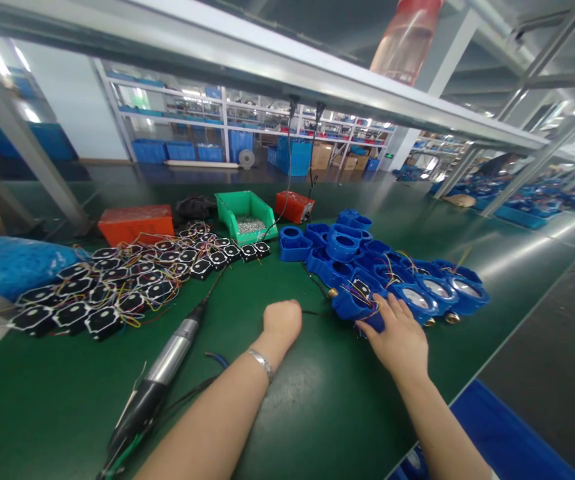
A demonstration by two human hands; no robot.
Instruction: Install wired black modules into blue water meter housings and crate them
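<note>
My right hand (398, 337) rests on a blue round plastic housing (355, 301) with coloured wires, its fingers curled around the near edge. My left hand (281, 321) is closed in a fist on the green mat just left of that housing; what it holds, if anything, is hidden. A bracelet sits on the left wrist. More blue housings (342, 247) are heaped behind, some with clear faces (437, 288). An electric screwdriver (167, 360) lies on the mat to the left of my left arm.
Several black-and-white square modules with wires (117, 280) spread across the left. A green bin of screws (247, 217), an orange box (136, 223), a red box (294, 205) and a blue bag (12, 263) stand behind. The table edge runs diagonally at right.
</note>
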